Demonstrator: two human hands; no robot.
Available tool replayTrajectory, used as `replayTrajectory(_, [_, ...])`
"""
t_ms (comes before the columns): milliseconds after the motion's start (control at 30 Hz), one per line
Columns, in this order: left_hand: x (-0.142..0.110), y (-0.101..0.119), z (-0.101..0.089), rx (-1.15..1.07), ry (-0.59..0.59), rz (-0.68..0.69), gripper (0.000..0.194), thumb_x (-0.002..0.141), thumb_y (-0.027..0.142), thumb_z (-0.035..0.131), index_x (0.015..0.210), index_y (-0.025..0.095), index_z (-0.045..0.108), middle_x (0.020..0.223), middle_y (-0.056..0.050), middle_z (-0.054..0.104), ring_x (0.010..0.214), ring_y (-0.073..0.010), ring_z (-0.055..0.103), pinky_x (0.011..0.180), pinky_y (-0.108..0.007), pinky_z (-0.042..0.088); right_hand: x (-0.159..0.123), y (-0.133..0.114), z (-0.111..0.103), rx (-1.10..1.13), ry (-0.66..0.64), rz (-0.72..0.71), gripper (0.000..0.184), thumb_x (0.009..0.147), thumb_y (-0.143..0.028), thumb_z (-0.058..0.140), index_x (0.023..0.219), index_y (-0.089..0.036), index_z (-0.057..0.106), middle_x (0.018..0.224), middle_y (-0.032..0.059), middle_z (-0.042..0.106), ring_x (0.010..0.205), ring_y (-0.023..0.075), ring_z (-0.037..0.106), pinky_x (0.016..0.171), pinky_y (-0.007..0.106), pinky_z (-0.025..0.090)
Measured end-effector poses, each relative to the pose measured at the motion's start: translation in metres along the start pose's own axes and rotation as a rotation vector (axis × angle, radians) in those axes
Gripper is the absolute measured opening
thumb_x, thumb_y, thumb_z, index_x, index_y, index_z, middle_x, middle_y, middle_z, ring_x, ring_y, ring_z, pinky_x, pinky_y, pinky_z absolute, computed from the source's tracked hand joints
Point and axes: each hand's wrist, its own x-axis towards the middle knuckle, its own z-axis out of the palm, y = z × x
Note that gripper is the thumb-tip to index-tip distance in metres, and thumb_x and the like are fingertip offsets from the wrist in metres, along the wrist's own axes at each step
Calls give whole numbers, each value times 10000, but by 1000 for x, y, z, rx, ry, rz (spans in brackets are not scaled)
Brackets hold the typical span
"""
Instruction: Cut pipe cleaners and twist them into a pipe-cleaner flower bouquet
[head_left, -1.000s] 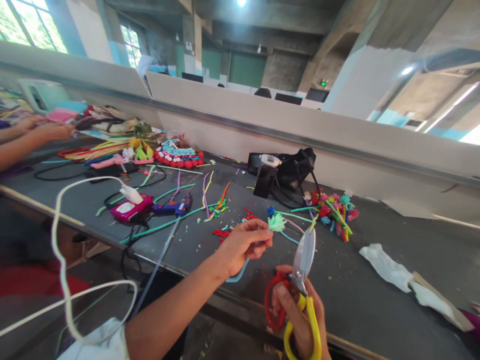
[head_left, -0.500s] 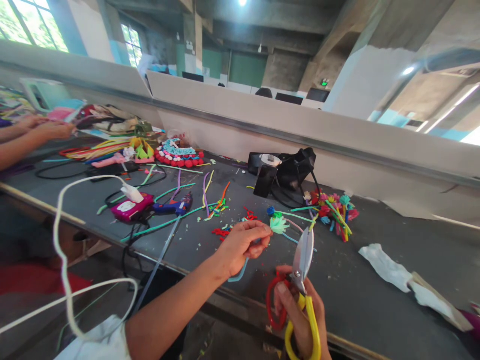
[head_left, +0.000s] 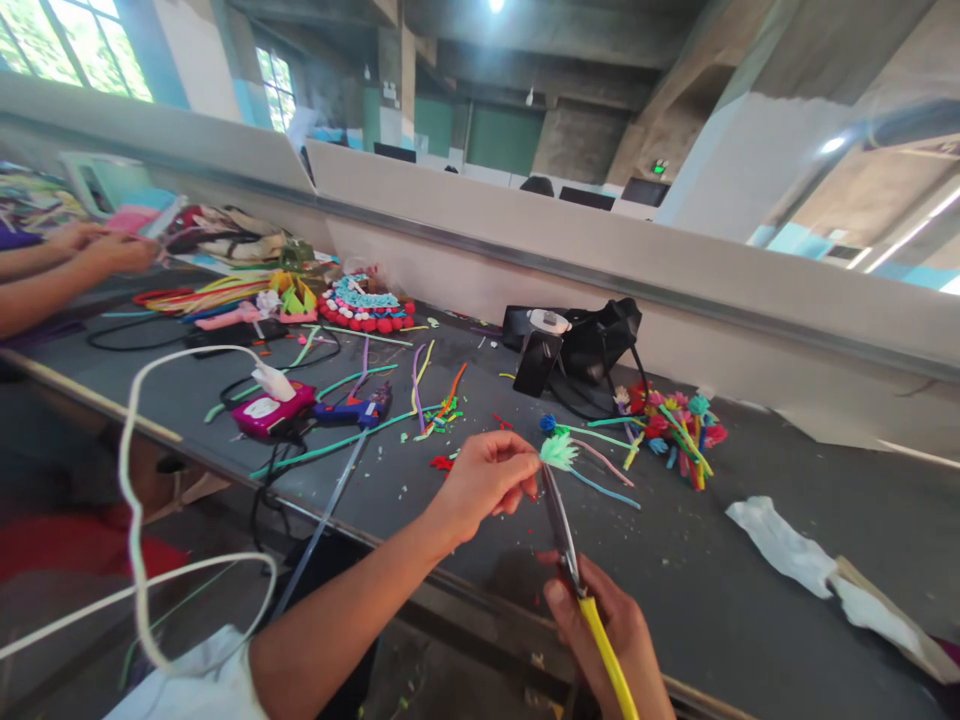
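Note:
My left hand [head_left: 484,480] pinches a small pale-green flower of fuzzy wire [head_left: 558,451] by its stem, over the dark table [head_left: 750,600]. My right hand [head_left: 611,640] grips a pair of scissors [head_left: 566,550] with a yellow handle. Seen edge-on, the blades point up at the flower's base and their tip lies right under it. Both hands hover close together above the table's near edge.
A bunch of finished colourful wire flowers [head_left: 675,425] lies to the right, behind it a black bag [head_left: 592,340] and a phone [head_left: 536,362]. Loose wire stems, a blue glue gun [head_left: 352,410] and a pink device [head_left: 271,410] lie left. Another person's hands [head_left: 97,250] work far left. White cloth [head_left: 780,545] lies right.
The scissors have turned from flat-on to edge-on and swung left, up to the flower's base. My left hand has stayed almost in place with the flower.

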Motion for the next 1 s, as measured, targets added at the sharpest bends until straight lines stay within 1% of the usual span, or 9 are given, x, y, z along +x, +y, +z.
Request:
replayTrajectory(100, [1, 1, -3, 77, 16, 0, 132, 733, 274, 633, 714, 145, 611, 527, 33, 558, 351, -24, 360, 358, -167, 216, 0, 4, -3, 28, -17, 50, 457, 794, -569, 640, 989, -172, 753, 535, -12, 542, 452, 126, 471, 402, 194, 370])
replayTrajectory(167, [2, 1, -4, 130, 19, 5, 130, 732, 272, 627, 703, 147, 614, 514, 40, 541, 358, -24, 346, 373, -173, 218, 0, 4, -3, 46, -22, 70, 465, 784, -575, 647, 980, -167, 752, 532, -15, 519, 450, 120, 448, 393, 192, 348])
replayTrajectory(300, [3, 1, -5, 224, 37, 40, 141, 731, 286, 616, 688, 151, 619, 502, 47, 516, 395, -39, 347, 401, -184, 224, -1, 3, 0, 67, -11, 64, 458, 772, -586, 650, 938, -173, 757, 497, -30, 459, 425, 104, 392, 372, 188, 298])
replayTrajectory(467, [3, 4, -7, 274, 37, 45, 140, 705, 285, 613, 676, 149, 622, 514, 45, 502, 459, -63, 383, 442, -196, 251, -6, -6, 5, 138, 64, 101, 473, 778, -624, 627, 880, -178, 745, 491, -41, 428, 416, 88, 345, 377, 187, 269])
replayTrajectory(667, [5, 6, -13, 324, 11, 60, 128, 678, 279, 607, 645, 154, 604, 525, 54, 464, 482, -70, 366, 469, -214, 236, -6, -12, 7, 149, 67, 93, 484, 754, -642, 633, 831, -175, 735, 493, -47, 374, 436, 87, 293, 377, 192, 219])
replayTrajectory(900, [6, 5, -14, 330, 2, 92, 111, 665, 270, 607, 629, 165, 596, 532, 59, 463, 492, -75, 370, 479, -216, 243, -9, -14, 8, 282, -11, 166, 491, 778, -657, 622, 866, -182, 709, 459, -79, 300, 385, 59, 190, 351, 201, 99])
replayTrajectory(967, [6, 5, -14, 336, 0, 88, 104, 659, 262, 606, 620, 167, 592, 531, 59, 467, 491, -75, 370, 479, -215, 246, -10, -14, 8, 290, -22, 177, 490, 784, -658, 614, 859, -183, 704, 459, -79, 298, 383, 59, 184, 352, 204, 100])
replayTrajectory(1000, [6, 6, -14, 338, -3, 85, 101, 658, 259, 606, 618, 168, 591, 532, 58, 469, 490, -75, 370, 479, -215, 247, -10, -14, 7, 280, -20, 174, 481, 786, -654, 613, 843, -185, 701, 463, -76, 307, 386, 62, 196, 355, 203, 118])
